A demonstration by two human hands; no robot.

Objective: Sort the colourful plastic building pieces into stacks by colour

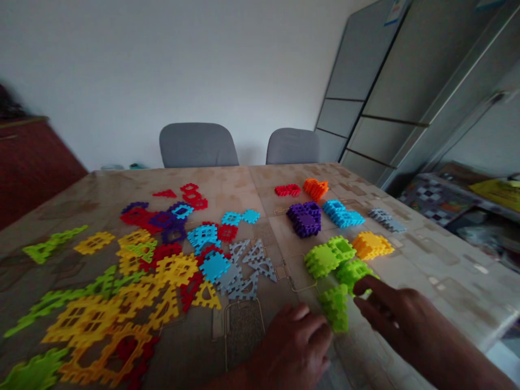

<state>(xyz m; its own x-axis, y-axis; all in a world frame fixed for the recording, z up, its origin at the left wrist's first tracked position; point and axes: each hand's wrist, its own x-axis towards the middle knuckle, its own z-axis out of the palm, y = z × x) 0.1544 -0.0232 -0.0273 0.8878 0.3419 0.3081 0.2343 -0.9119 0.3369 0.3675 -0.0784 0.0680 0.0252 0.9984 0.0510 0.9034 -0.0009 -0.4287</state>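
Green plastic pieces (335, 309) lie bunched between the hands. The left hand (296, 344), fingers curled, is just beside them; any grip cannot be told. The right hand (400, 311) has thumb and forefinger apart, a second green stack (352, 271) at its fingertips. Light, even pressure should keep edges aligned.

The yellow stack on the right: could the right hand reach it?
Probably yes: the yellow stack lies just beyond the right hand; green pieces sit by its left side, but its right side looks free.
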